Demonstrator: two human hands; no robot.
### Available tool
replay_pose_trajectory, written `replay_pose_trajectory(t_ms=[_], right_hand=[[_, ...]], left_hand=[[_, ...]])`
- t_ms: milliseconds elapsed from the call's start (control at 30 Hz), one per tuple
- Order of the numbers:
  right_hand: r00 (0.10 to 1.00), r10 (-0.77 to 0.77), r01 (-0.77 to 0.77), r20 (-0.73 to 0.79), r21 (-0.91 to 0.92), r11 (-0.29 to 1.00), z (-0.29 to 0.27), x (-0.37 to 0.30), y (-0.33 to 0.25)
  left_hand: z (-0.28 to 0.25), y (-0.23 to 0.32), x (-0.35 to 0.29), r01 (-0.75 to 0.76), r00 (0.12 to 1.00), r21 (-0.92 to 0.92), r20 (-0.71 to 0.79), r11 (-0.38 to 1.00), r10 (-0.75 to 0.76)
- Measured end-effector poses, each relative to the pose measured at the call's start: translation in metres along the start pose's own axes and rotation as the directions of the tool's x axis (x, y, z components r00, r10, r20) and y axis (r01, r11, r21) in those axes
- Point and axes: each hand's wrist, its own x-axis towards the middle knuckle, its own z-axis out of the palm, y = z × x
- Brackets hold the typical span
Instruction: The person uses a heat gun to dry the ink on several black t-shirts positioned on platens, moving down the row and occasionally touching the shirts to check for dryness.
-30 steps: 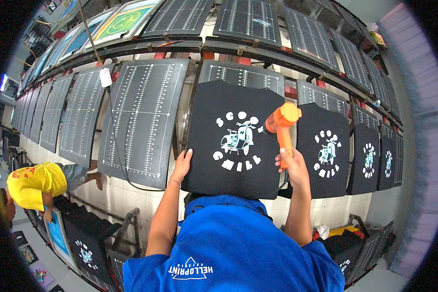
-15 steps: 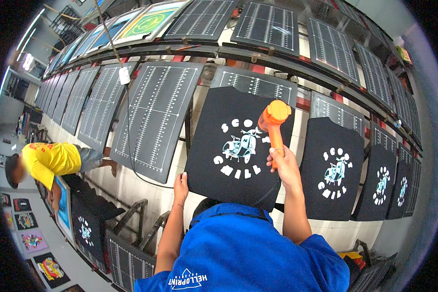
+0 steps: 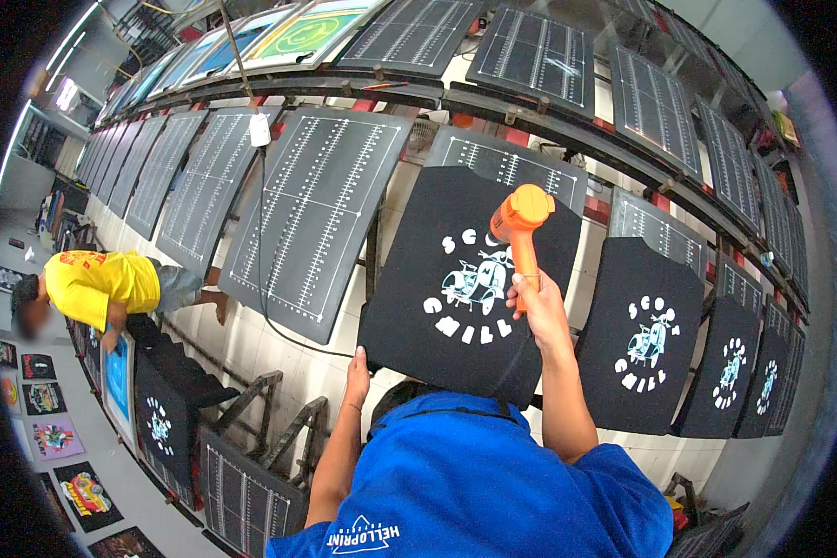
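My right hand (image 3: 541, 307) is closed round the handle of an orange hair dryer (image 3: 524, 216), held above a black T-shirt (image 3: 409, 298). The dryer's nozzle covers part of the white and pale blue scooter print (image 3: 479, 284). This shirt lies spread over a dark printing board (image 3: 521, 166), whose ruled far end shows beyond the cloth. At the near left corner of the shirt-covered board, my left hand (image 3: 357, 375) grips the edge with the thumb up. Its other fingers are mostly hidden.
To the right, several more boards carry black shirts (image 3: 637, 372) with the same print. A bare ruled board (image 3: 302, 219) lies left, with a hanging cable (image 3: 262, 232) beside it. A person in yellow (image 3: 107, 284) bends over a blue-framed screen (image 3: 118, 377) at far left.
The dryer has shifted slightly left over the print, covering more of its upper lettering. My left hand stays at the board's corner. The whole view has turned a little.
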Motion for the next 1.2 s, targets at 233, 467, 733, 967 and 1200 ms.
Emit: replay_pose_trajectory(t_ms=[233,467,733,967,1200], right_hand=[[0.998,-0.007,0.005,-0.066,-0.038,0.999,0.029,0.000,0.003],[0.998,0.017,-0.020,-0.056,-0.063,0.998,0.074,-0.001,-0.001],[0.987,0.014,-0.029,-0.158,-0.093,0.995,0.098,-0.011,0.002],[0.975,-0.058,0.030,-0.213,-0.135,0.990,0.100,0.006,0.013],[0.991,-0.038,0.023,-0.129,-0.122,0.992,0.105,0.001,0.003]], left_hand=[[-0.032,-0.008,0.017,-0.019,0.979,0.088,0.206,0.996,0.001],[-0.093,-0.055,0.047,-0.077,0.976,0.259,0.216,0.963,0.019],[-0.208,-0.162,0.087,0.311,0.935,0.306,0.071,0.900,-0.347],[-0.228,-0.139,0.112,0.340,0.927,0.254,0.074,0.905,-0.369],[-0.201,-0.092,0.112,0.245,0.964,0.161,0.066,0.956,-0.258]])
